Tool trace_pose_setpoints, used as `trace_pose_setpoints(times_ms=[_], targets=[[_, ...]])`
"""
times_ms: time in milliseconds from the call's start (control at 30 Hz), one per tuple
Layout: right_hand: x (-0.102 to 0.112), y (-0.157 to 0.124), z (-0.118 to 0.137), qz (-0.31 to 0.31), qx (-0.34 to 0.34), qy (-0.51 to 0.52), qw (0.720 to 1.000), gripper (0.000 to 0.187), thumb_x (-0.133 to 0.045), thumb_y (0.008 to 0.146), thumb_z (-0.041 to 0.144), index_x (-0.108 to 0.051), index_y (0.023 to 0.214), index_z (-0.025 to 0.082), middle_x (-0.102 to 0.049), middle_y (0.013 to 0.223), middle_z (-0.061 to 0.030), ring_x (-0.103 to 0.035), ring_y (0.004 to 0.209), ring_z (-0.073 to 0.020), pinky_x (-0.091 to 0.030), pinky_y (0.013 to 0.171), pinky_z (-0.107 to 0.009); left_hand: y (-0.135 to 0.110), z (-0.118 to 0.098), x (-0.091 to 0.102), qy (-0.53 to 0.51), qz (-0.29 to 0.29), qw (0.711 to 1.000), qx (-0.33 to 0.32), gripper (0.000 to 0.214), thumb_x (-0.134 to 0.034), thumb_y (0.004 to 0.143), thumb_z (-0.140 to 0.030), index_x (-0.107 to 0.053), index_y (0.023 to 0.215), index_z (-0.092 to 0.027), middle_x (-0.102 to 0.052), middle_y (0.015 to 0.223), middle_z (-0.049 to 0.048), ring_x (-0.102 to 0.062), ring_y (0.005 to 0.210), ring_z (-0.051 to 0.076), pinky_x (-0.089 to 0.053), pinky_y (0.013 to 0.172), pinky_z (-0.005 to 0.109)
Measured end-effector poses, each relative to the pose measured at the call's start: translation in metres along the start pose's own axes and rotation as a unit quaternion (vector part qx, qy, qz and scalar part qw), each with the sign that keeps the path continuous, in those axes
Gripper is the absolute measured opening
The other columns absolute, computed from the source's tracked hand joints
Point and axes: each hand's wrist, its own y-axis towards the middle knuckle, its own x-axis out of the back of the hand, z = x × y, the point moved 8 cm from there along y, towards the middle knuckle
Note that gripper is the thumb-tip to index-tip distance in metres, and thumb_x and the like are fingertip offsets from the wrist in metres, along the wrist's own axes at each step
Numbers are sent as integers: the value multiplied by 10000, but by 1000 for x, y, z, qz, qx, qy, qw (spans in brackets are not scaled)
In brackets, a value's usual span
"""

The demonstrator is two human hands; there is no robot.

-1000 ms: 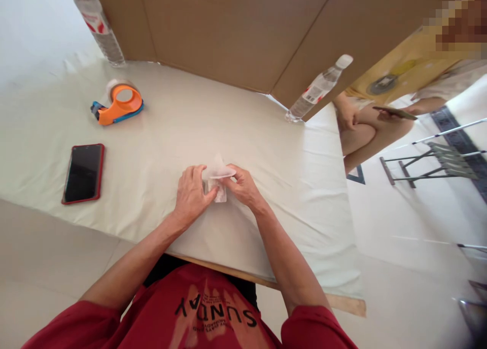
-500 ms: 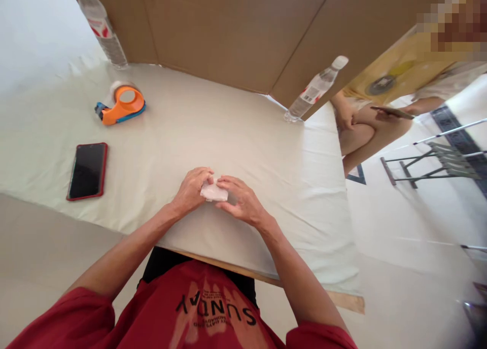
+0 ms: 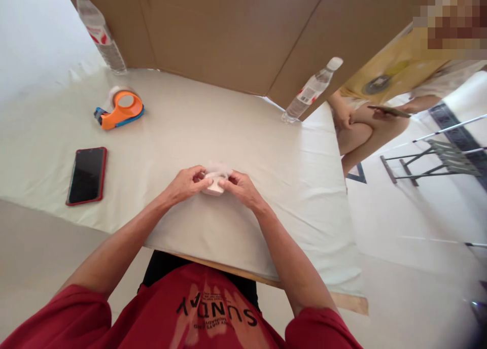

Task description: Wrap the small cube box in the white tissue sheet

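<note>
My left hand [image 3: 185, 183] and my right hand [image 3: 240, 187] meet over the middle of the white-covered table [image 3: 190, 126]. Between their fingertips they pinch a small white folded piece of thin paper or plastic [image 3: 215, 180], held just above the cloth. The fingers of both hands are curled round its edges. What the piece is exactly I cannot make out.
A red-cased phone [image 3: 87, 175] lies at the left, an orange tape dispenser [image 3: 120, 107] behind it. Two water bottles [image 3: 99, 28] [image 3: 310, 91] stand by a cardboard wall [image 3: 236, 29]. A seated person [image 3: 376, 110] holds a phone at the right, near a metal rack [image 3: 437, 159].
The white piece was partly open and raised a second ago, then pressed flat; now both hands pinch it in a smaller fold, slightly farther from me.
</note>
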Motion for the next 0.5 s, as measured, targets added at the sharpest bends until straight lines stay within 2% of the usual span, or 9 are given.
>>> trace_pose_setpoints(times_ms=[67,133,200,300,400,433,500], targets=[[-4,-2,-5,16,-65,42,997,371,-603,861,537,-665,930,178,-654,802,-20,-612,745,-169,-503,671,-289,2,0,0,24,10,999,27,388,-513,875,-511,-680,830,-163,-608,688,-2,-538,638,144,-404,594,257],[-6,-6,-7,9,-89,26,996,370,-589,863,544,-641,852,179,-603,736,1,-550,677,-143,-446,621,-265,0,-1,2,68,-6,997,26,411,-499,875,-496,-615,659,-166,-549,627,0,-490,617,141,-370,588,266],[-5,-7,-7,-3,-85,-22,996,350,-576,873,520,-630,807,180,-571,705,12,-511,656,-134,-404,610,-258,-4,0,3,62,-29,997,19,391,-535,848,-502,-618,666,-166,-587,676,18,-509,652,153,-398,621,276],[-3,-4,-7,-15,-63,-68,996,340,-534,900,489,-640,794,184,-580,712,7,-526,688,-146,-402,633,-261,-7,2,-6,-80,9,997,16,451,-627,807,-527,-687,1056,-155,-707,1009,75,-630,886,212,-496,792,311],[-1,2,-11,-17,-52,-90,994,350,-490,926,477,-656,826,185,-607,738,-5,-548,715,-160,-422,648,-268,-6,6,-18,-182,66,980,43,784,-746,723,-461,-509,1396,-139,-631,1312,142,-622,1139,278,-491,973,381],[0,3,-11,-27,-46,-103,993,344,-486,929,469,-664,855,184,-617,755,-10,-550,715,-162,-429,649,-273,-4,9,-20,-196,68,977,57,880,-770,697,-437,-443,1453,-129,-607,1345,159,-610,1173,292,-485,993,398],[8,1,-8,-87,-20,-131,987,326,-499,923,452,-673,963,179,-647,836,-32,-562,735,-169,-455,673,-291,-1,14,-22,-213,68,971,84,1001,-789,677,-416,-339,1521,-120,-599,1341,175,-605,1182,303,-491,984,410]])
